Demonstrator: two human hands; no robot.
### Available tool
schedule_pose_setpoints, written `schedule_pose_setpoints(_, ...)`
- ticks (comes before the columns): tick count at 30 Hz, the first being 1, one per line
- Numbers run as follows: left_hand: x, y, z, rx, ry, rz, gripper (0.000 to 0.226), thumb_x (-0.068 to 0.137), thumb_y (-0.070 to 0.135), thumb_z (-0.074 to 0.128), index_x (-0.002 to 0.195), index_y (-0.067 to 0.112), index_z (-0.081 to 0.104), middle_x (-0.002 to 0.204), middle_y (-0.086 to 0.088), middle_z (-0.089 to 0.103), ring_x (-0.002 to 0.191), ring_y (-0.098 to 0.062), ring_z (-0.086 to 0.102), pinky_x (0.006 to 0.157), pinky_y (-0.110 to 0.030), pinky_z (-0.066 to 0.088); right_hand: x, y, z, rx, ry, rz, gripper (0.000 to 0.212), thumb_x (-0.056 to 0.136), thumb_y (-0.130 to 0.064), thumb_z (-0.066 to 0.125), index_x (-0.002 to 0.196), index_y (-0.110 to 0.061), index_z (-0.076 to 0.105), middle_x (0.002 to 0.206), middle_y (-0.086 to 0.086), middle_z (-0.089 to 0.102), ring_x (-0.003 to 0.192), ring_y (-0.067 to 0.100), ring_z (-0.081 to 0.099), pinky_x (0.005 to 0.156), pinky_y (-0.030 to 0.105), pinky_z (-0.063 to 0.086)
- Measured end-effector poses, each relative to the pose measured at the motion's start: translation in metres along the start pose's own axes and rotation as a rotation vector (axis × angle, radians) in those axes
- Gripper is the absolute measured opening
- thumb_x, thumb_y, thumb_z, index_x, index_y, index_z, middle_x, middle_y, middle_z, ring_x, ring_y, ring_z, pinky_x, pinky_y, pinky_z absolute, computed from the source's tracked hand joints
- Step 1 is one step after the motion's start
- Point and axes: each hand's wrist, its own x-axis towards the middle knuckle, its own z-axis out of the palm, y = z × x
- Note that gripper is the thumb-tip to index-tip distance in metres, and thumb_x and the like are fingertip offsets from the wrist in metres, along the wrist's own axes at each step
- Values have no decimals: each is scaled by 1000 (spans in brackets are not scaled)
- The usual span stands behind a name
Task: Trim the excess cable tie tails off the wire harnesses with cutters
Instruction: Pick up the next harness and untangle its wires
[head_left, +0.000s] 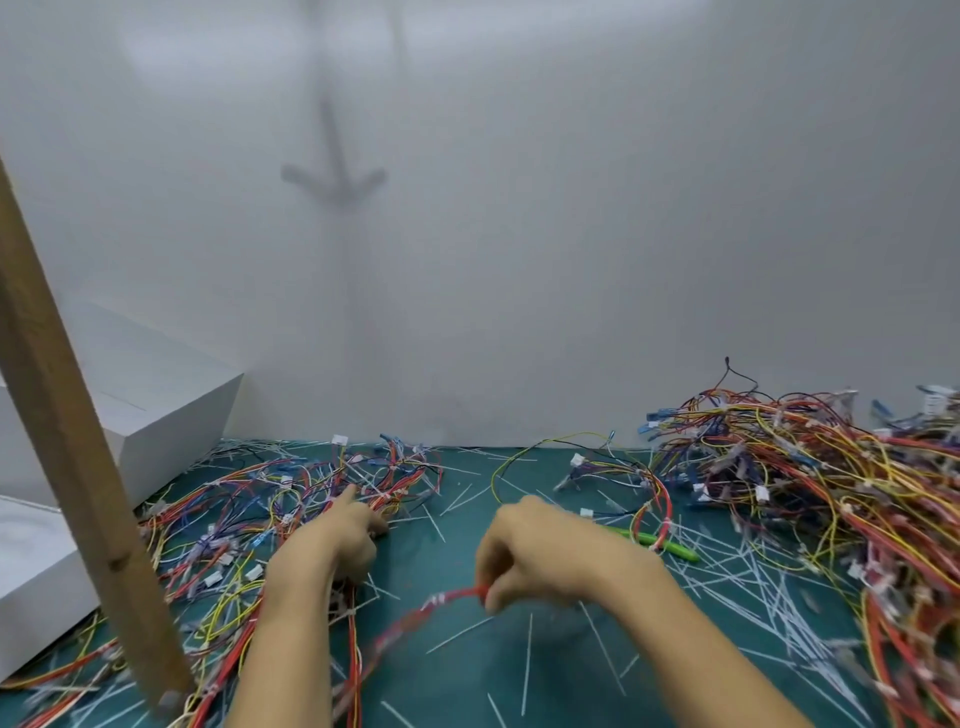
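My right hand (545, 556) pinches a red wire harness (415, 618) that curves down and left over the green mat (467, 670); the harness is blurred. My left hand (337, 540) reaches into the left pile of harnesses (249, 519), its forefinger stretched toward the wires and the other fingers curled; what it holds, if anything, is hidden. Green-handled cutters (660, 543) lie on the mat just right of my right hand, partly behind it. A single harness (623, 478) lies behind them.
A large heap of harnesses (810, 493) fills the right side. Several cut white tie tails (748, 587) litter the mat. White boxes (156, 410) stand at the left, and a slanted wooden post (78, 467) crosses in front. A grey wall closes the back.
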Motion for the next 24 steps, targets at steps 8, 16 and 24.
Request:
schedule_pose_setpoints(8, -6, 1, -4, -13, -20, -19, 66, 89, -5, 51, 147, 25, 44, 165, -15, -5, 148, -38, 23, 115, -40, 29, -28, 35, -51, 117, 547, 113, 10, 87, -30, 71, 78, -26, 75, 70, -8, 72, 66, 5, 63, 71, 28, 51)
schedule_pose_setpoints(16, -22, -2, -19, -26, 128, -53, 63, 91, -11, 37, 144, 21, 49, 163, -12, 22, 143, -32, 36, 116, -39, 32, -42, 39, -63, 224, 791, 244, 14, 90, -25, 68, 90, -16, 78, 76, 1, 73, 70, 18, 67, 75, 39, 57)
schedule_pose_setpoints(24, -31, -8, -27, -31, 166, -115, 44, 93, -4, 50, 107, 34, 68, 154, -11, 41, 130, -33, 50, 110, -50, 39, -49, 39, -72, 418, 955, 239, 6, 92, -13, 65, 95, -18, 65, 85, 1, 70, 74, 24, 70, 73, 46, 60)
